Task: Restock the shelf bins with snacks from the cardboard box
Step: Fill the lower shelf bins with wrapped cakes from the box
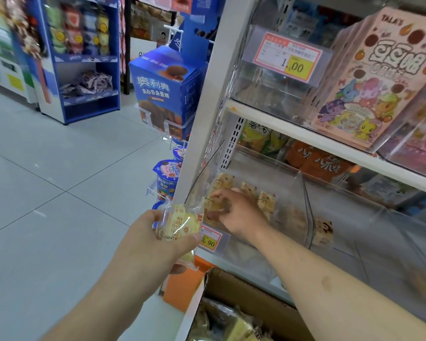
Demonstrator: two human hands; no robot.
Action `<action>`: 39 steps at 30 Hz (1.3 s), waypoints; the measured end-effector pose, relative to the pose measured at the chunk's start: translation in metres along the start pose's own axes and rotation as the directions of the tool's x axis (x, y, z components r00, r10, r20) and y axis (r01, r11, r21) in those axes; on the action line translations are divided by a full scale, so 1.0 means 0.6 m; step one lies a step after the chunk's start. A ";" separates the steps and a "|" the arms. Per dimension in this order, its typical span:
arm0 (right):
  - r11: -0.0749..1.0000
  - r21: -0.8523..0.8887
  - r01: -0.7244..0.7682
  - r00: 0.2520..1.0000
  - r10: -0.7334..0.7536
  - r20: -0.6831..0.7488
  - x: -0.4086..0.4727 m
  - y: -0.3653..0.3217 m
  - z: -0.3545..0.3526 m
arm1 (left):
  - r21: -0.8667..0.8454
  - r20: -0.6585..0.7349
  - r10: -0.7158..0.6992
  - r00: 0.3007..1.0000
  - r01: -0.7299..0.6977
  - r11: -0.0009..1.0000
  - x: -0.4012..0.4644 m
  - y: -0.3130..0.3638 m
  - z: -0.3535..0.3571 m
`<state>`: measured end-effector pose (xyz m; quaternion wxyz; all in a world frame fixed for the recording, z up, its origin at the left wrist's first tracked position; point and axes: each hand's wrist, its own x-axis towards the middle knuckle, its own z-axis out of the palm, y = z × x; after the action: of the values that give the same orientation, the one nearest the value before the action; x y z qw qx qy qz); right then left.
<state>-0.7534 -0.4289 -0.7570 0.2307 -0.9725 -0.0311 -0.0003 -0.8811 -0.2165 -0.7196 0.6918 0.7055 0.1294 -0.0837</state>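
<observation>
My left hand [145,238] grips a yellow wrapped snack pack [181,223] just outside the shelf's left corner. Inside the clear plastic shelf bin [303,193], my right hand [236,212] pinches another wrapped snack [213,203] among several snack packs [266,200] standing in a row. The open cardboard box [251,294] sits below the bin at the bottom of the view, with more yellow wrapped snacks [234,326] inside.
A price tag [208,239] reading 3.90 hangs on the bin's front. Above are another clear bin with a 1.00 tag [288,56] and pink cartoon boxes [379,77]. Blue biscuit boxes [162,87] hang at the shelf end. Tiled floor [47,180] lies to the left.
</observation>
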 end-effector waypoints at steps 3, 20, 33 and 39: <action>0.995 -0.095 -0.024 0.999 0.027 0.024 -0.005 0.003 -0.010 | 0.004 0.000 0.002 1.000 -0.002 1.000 0.001 0.002 0.001; 0.966 -0.213 -0.147 0.988 0.154 0.015 -0.032 0.030 -0.067 | 0.012 0.037 -0.006 0.999 0.005 1.000 -0.015 0.013 0.020; 0.799 0.599 0.057 0.923 -0.270 0.272 -0.129 -0.061 -0.155 | -0.202 0.228 0.055 0.972 -0.008 0.979 -0.023 0.017 0.037; 0.851 0.524 0.045 0.983 -0.132 0.131 -0.144 -0.053 -0.169 | -0.043 0.145 0.167 0.975 -0.162 0.986 -0.028 0.017 0.053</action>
<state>-0.8405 -0.4509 -0.6535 0.4806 -0.8686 -0.0934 0.0764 -0.8920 -0.2494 -0.7056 0.7149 0.6948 0.0200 -0.0763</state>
